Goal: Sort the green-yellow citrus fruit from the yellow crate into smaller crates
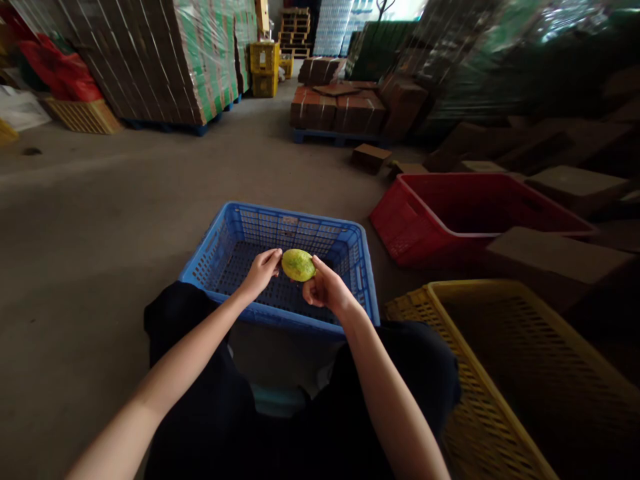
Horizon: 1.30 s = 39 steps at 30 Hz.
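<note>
Fruit (299,265) is yellow-green; oval; mottled darker green.

Green fruit (297,265): right end covered by right hand (324,285). Left hand (265,270): lower fingers hidden; contact with fruit indeterminable. Blue crate (367,273): base partly obscured by hands; label (289,220) on far wall too small to read. Near yellow crate (480,365): cut off by right edge. Red crate (415,230): partly hidden behind cardboard box (557,260).

blue crate (295,316) on grey floor (150,173)
</note>
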Available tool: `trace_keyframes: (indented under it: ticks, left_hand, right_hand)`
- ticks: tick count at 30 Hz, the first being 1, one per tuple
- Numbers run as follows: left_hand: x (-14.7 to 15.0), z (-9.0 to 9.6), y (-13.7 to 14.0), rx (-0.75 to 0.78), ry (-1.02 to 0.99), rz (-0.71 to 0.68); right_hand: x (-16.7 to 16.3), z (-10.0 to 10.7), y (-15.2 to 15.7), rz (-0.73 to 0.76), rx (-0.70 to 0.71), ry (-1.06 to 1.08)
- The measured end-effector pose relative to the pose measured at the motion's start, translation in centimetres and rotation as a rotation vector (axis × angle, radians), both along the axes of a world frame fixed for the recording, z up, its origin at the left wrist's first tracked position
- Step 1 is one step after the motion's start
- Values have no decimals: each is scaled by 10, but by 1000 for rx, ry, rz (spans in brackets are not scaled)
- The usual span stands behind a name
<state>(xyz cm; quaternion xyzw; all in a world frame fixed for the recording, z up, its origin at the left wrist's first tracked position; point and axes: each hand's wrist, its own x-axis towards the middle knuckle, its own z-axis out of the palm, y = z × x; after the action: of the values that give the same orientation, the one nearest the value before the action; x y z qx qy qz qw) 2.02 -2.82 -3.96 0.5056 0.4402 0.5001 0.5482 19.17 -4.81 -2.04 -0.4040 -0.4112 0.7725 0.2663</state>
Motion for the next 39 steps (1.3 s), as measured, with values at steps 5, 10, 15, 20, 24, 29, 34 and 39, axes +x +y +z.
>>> trace_keyframes:
  ticks: [5,10,15,20,24,29,34,39]
  left_hand:
    - [0,-1,0,-27,-16,11]
    - [1,-2,-1,-48,-9,31]
    - [-1,-5,0,48,80,0]
    - [-4,-9,1,162,191,-34]
    - [-2,-8,-1,184,219,-52]
    - [-1,-6,-3,174,228,-47]
    - [-2,-7,-2,170,210,-52]
    - [-1,-1,-5,174,251,-34]
  right_hand:
    - [-3,-4,1,-8,-40,-9]
    - [-4,-2,1,-22,-96,-19]
    - [-4,0,2,-47,-128,-16]
    - [-4,-4,4,-103,-153,-20]
    - [-4,-7,6,-111,-197,-16]
    - [-5,-7,7,-148,-254,1]
    - [-5,-6,5,-265,-170,109]
    - [-7,-7,3,-333,-49,196]
